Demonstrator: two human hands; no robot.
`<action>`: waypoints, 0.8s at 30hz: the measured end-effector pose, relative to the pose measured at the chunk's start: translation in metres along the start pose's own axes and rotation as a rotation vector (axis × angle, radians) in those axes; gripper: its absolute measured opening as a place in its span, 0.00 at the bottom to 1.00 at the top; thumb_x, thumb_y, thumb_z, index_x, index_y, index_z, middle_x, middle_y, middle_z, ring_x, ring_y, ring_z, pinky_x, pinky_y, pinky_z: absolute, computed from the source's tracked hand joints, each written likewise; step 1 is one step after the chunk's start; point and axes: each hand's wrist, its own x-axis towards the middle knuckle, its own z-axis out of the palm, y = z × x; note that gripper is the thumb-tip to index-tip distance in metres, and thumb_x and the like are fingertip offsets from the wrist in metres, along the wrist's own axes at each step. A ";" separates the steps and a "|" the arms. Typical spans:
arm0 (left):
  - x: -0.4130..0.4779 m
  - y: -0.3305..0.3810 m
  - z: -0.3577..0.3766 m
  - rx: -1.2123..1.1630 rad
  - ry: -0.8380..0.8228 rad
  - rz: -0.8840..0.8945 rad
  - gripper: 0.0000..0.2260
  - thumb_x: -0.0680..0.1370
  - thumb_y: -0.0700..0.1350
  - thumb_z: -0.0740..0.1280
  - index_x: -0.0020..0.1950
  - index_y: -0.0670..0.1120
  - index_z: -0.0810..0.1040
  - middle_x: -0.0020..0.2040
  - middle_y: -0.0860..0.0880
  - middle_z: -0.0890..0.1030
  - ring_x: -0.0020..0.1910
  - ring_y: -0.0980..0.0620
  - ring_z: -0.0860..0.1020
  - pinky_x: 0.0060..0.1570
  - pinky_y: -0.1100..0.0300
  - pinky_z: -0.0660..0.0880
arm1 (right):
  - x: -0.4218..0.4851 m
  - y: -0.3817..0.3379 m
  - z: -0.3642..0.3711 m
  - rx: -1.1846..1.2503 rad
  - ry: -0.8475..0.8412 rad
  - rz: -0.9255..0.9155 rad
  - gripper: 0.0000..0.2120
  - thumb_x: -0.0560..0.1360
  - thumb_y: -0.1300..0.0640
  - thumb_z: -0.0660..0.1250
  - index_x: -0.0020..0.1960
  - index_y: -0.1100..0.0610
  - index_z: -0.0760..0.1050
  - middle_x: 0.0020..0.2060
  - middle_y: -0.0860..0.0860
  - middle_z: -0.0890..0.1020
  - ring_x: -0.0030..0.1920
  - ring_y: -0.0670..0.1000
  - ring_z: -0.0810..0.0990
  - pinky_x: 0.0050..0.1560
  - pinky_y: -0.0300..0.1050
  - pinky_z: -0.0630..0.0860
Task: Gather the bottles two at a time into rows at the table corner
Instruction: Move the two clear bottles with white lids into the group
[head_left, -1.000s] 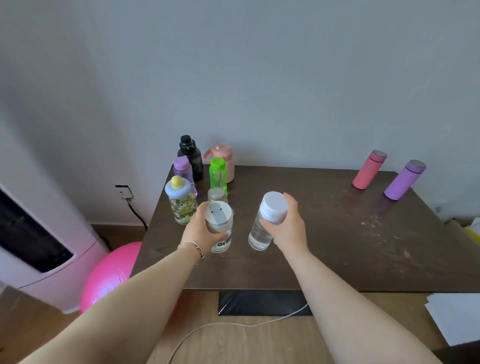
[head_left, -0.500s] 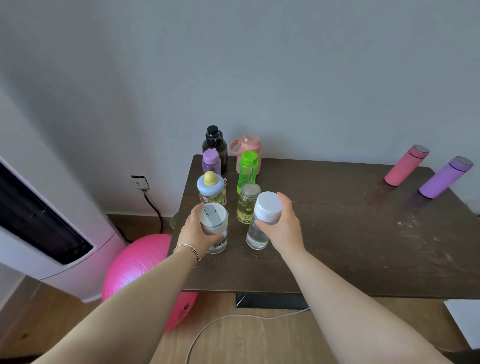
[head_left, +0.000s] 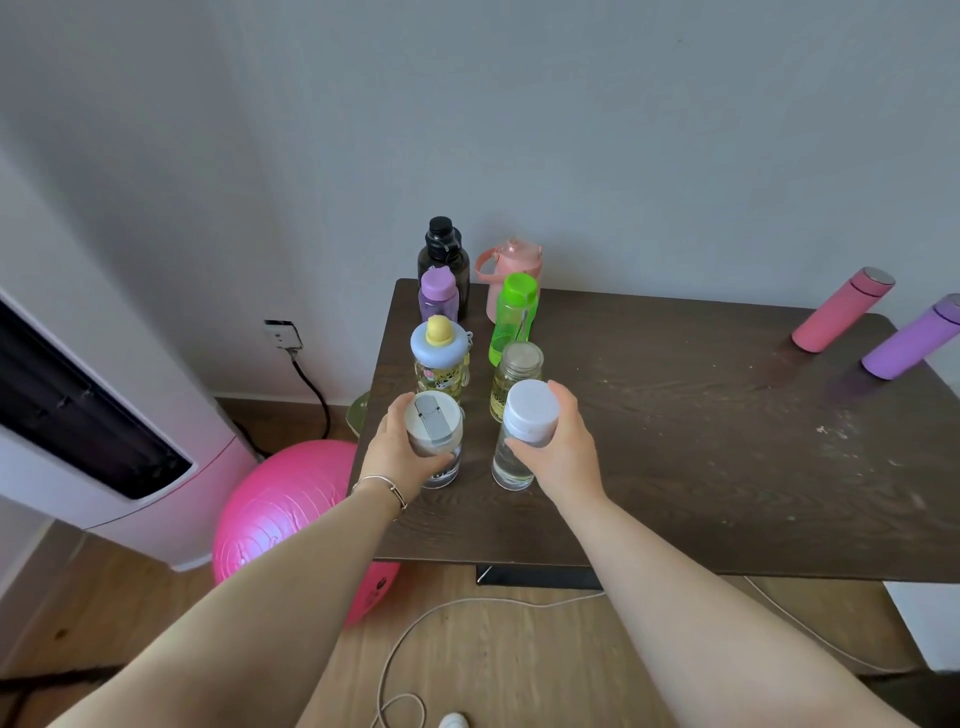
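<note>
My left hand grips a clear bottle with a grey flip lid, standing on the dark table near its left edge. My right hand grips a clear bottle with a white cap beside it. Behind them two rows run to the far left corner: duck-lid bottle, purple bottle, black bottle; and clear jar bottle, green bottle, pink jug. A pink flask and a purple flask stand far right.
A pink exercise ball sits on the wooden floor left of the table, beside a white tall appliance. A wall socket with a black cable is behind it. A white cable loops on the floor under the table's front edge.
Both hands have carried their bottles left and back toward the rows; the bottles now stand on the table just in front of the duck-lid bottle and the clear jar bottle.
</note>
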 end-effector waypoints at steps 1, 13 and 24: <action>0.001 0.000 0.001 -0.003 0.002 0.005 0.42 0.62 0.53 0.80 0.70 0.59 0.60 0.66 0.51 0.72 0.60 0.49 0.74 0.56 0.51 0.76 | 0.000 0.001 0.001 0.002 0.002 0.000 0.44 0.67 0.53 0.80 0.74 0.44 0.57 0.70 0.48 0.70 0.68 0.53 0.70 0.65 0.56 0.73; 0.001 0.001 0.001 0.046 -0.056 0.009 0.46 0.65 0.53 0.79 0.76 0.56 0.54 0.72 0.48 0.64 0.65 0.46 0.71 0.62 0.50 0.73 | -0.005 0.001 0.002 -0.013 -0.012 -0.017 0.45 0.69 0.54 0.78 0.75 0.44 0.54 0.71 0.49 0.67 0.70 0.54 0.68 0.67 0.55 0.71; -0.010 0.016 -0.005 0.645 0.017 0.230 0.45 0.70 0.62 0.72 0.78 0.51 0.52 0.78 0.43 0.56 0.78 0.40 0.52 0.75 0.41 0.52 | -0.005 0.012 -0.019 -0.323 -0.106 -0.134 0.48 0.70 0.55 0.76 0.78 0.47 0.47 0.73 0.53 0.65 0.71 0.56 0.68 0.67 0.55 0.71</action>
